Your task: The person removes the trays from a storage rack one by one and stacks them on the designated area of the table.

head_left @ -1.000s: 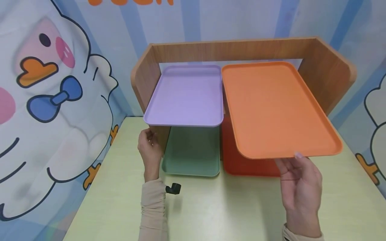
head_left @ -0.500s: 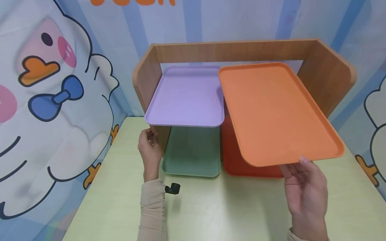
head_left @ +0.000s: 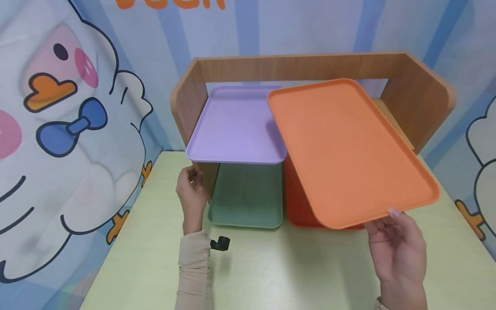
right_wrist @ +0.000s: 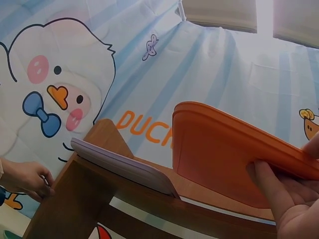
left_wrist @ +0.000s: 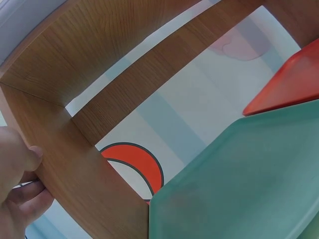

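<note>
My right hand (head_left: 399,249) pinches the near edge of an orange tray (head_left: 348,150), thumb on top and fingers beneath. That tray is held tilted and turned above the right half of a wooden shelf (head_left: 298,68). Its far left corner overlaps the purple tray (head_left: 238,125) in the head view, and the right wrist view shows its underside (right_wrist: 214,159). My left hand (head_left: 191,198) grips the edge of the shelf's left side panel (left_wrist: 75,164), thumb and fingers on either side. The purple tray lies on the upper left of the shelf.
Below the purple tray, a green tray (head_left: 248,196) lies in the lower left bay. A red tray (head_left: 302,206) sits lower right, partly hidden by the orange one. The shelf stands on a pale table (head_left: 271,267) against a printed duck backdrop (head_left: 97,181).
The orange tray has turned, its far end shifting left and its near left corner coming down toward me. My right hand has moved right and down with it. The left hand stays put.
</note>
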`<state>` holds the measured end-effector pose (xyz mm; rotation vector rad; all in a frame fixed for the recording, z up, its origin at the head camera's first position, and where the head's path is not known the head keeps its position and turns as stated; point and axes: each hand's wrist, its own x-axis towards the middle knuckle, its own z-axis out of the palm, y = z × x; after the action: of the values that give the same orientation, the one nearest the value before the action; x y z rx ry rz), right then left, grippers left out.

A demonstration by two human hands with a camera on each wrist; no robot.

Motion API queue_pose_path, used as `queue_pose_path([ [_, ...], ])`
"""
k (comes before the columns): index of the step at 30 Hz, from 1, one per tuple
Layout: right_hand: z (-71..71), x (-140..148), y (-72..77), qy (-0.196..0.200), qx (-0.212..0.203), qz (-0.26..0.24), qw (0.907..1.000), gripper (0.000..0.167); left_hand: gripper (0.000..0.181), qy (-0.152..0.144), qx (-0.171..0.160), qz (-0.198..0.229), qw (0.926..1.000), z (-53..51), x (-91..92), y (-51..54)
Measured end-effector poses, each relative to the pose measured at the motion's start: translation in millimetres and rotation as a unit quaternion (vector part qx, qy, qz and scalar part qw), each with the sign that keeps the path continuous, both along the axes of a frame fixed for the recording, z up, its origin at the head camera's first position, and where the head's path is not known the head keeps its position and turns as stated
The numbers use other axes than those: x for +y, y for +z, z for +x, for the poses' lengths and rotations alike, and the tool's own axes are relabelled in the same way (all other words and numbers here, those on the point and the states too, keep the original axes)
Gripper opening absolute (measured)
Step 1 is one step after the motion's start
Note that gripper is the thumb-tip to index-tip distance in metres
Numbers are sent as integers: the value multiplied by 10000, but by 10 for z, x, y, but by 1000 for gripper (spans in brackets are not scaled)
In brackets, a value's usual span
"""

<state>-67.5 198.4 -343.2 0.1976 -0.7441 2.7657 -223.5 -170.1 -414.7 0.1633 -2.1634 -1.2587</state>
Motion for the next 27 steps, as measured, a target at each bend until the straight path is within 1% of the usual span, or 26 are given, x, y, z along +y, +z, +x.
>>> queue_pose_path([
  [6,30,35,-29,286,323,-150,9990,40,23,-3,-30,-10,10000,10,-8,-3],
  [13,46,63,-41,83,223,265,9994,41,22,-15,14,-6,10000,7,-10,-13],
  [15,48,83,-49,221,315,135,9992,44,22,-17,23,-9,10000,8,-12,-12],
  [17,55,94,-55,181,298,213,9992,44,22,-19,21,-11,10000,13,-13,-7],
  [20,66,121,-76,372,431,59,9984,46,22,-34,15,9,10000,19,-14,2],
  [22,72,135,-90,389,473,126,9980,48,22,-51,11,30,10000,18,-16,3],
  [25,71,169,-117,731,744,-159,9944,52,22,-59,6,45,10000,14,-18,2],
  [27,71,188,-128,844,851,-232,9925,55,22,-55,-5,46,10000,14,-19,-3],
])
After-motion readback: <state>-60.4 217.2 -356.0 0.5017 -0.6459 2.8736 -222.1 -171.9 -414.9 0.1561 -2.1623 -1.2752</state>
